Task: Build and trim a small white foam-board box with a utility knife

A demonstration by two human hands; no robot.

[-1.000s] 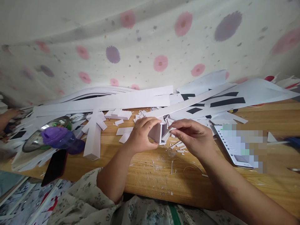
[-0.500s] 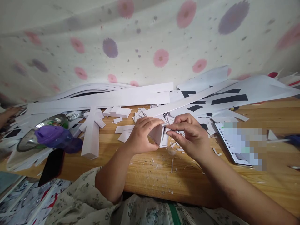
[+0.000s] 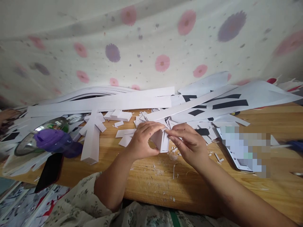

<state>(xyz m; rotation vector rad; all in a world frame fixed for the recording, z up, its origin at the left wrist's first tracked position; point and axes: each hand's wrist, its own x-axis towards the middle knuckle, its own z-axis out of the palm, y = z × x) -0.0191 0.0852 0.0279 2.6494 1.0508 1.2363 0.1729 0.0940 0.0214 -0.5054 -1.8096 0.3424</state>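
A small white box of folded card or foam board [image 3: 161, 140] stands up between my hands near the middle of the table. My left hand [image 3: 143, 142] is closed round it, fingers over the top edge and thumb low on the near side. My right hand [image 3: 188, 142] is closed in a pinch, its fingertips against the box's upper right corner. What lies between those fingertips is too small to make out. Small white scraps [image 3: 174, 149] are scattered beside and below the box.
Long white strips [image 3: 101, 102] and sheets with black patches [image 3: 229, 104] lie along the back. Leftward are a white square tube [image 3: 90, 145], a purple bottle [image 3: 59, 142], a metal bowl [image 3: 25, 145] and a black phone [image 3: 49, 171]. A tablet [image 3: 234, 154] lies right. Another person's hand [image 3: 9, 115] shows far left.
My right fingertips have moved left and down, closing onto the box's upper corner. My left hand keeps its hold. The whole view has shifted slightly.
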